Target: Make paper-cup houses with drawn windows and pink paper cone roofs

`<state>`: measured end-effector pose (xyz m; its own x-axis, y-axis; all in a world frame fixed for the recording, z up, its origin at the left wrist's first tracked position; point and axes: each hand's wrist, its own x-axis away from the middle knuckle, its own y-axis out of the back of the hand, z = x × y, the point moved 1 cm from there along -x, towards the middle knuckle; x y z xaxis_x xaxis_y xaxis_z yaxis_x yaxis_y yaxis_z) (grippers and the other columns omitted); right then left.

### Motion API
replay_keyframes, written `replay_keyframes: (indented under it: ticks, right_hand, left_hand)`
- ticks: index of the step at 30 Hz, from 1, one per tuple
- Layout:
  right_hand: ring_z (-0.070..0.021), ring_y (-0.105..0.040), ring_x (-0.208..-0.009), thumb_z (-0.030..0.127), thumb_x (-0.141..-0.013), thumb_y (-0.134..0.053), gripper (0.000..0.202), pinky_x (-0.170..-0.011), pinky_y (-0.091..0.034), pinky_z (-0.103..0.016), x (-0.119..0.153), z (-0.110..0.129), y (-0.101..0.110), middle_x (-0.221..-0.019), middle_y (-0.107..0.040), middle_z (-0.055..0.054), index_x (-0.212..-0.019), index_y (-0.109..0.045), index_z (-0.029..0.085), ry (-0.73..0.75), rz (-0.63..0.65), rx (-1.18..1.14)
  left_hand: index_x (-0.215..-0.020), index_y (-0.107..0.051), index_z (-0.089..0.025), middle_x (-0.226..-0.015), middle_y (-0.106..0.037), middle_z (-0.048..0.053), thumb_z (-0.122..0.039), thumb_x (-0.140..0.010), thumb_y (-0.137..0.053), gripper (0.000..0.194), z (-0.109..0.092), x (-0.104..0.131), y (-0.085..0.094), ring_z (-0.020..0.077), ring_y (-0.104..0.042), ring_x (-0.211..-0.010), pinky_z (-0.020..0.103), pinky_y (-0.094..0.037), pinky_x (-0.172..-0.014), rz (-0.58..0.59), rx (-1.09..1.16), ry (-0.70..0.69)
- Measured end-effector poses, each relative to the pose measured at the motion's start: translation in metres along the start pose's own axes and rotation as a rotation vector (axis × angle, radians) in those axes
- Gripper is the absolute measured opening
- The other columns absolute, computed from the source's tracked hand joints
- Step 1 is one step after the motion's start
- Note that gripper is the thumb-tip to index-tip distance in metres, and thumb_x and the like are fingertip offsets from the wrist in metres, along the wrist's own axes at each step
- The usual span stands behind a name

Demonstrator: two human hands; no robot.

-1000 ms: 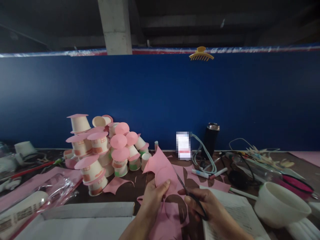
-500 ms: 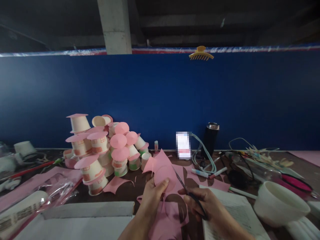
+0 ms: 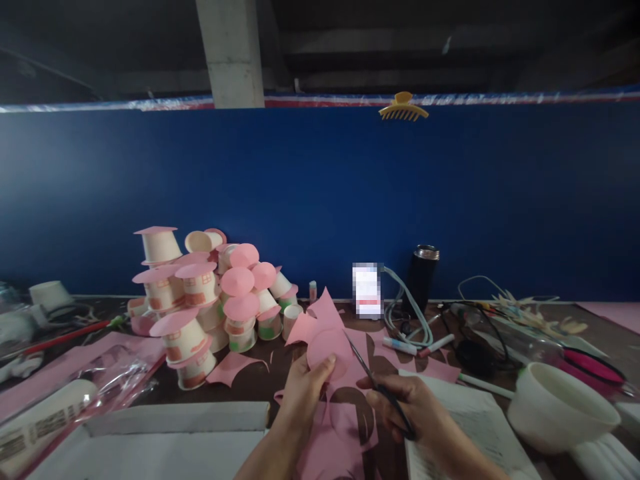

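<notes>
Pinched between the thumb and fingers of my left hand (image 3: 311,383) is a piece of pink paper (image 3: 327,350), with a round outline on it and a pointed flap at its top. My right hand (image 3: 400,403) is closed round the dark handles of a pair of scissors (image 3: 373,377). The blades lie along the right edge of the pink paper, close to the round part; whether they are apart is hard to see. Below both hands lie pink paper offcuts (image 3: 333,450) with curved cut edges.
Left stand stacked paper cups (image 3: 187,343) with pink paper discs. A white box (image 3: 165,440) is in front. Behind are a blurred phone screen (image 3: 367,290), a cable and a black flask (image 3: 423,280). Markers, a booklet (image 3: 465,427) and a white bowl (image 3: 560,407) lie right.
The pink paper's pointed top has risen slightly and tilted a little. Both hands keep nearly the same place, and the scissors stay at the paper's right edge.
</notes>
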<state>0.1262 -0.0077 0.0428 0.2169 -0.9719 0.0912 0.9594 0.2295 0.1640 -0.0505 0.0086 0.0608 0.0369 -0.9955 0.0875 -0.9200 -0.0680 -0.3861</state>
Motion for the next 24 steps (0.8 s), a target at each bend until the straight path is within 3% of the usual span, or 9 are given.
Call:
replay_keyframes:
  ticks: [6, 14, 24]
  right_hand:
    - [-0.0045, -0.037, -0.038, 0.054, -0.074, -0.069, 0.052, -0.038, -0.029, -0.018, -0.002, 0.0, 0.0, -0.046, -0.041, 0.008, -0.103, -0.071, 0.01, 0.014, -0.003, -0.008]
    - [-0.0047, -0.036, -0.038, 0.054, -0.074, -0.069, 0.05, -0.038, -0.03, -0.018, 0.002, 0.007, -0.002, -0.045, -0.041, 0.008, -0.099, -0.072, 0.011, 0.003, -0.004, -0.005]
    - [-0.0047, -0.037, -0.037, 0.046, -0.074, -0.069, 0.042, -0.039, -0.027, -0.018, 0.003, 0.011, -0.004, -0.043, -0.042, 0.008, -0.097, -0.073, 0.011, -0.022, -0.011, 0.001]
  left_hand:
    - [-0.062, -0.061, -0.014, -0.049, -0.049, -0.005, -0.035, -0.063, -0.075, 0.025, 0.006, -0.007, 0.005, 0.0059, -0.036, -0.043, 0.02, -0.032, -0.045, 0.002, 0.0, -0.023]
    - [-0.062, -0.061, -0.013, -0.048, -0.049, -0.005, -0.035, -0.067, -0.074, 0.026, 0.01, -0.012, 0.011, 0.0064, -0.037, -0.044, 0.02, -0.03, -0.045, -0.011, -0.042, -0.063]
    - [-0.054, -0.052, -0.015, -0.044, -0.044, -0.007, -0.048, -0.057, -0.079, 0.042, 0.016, -0.02, 0.016, 0.0056, -0.036, -0.042, 0.019, -0.026, -0.044, -0.101, -0.054, -0.07]
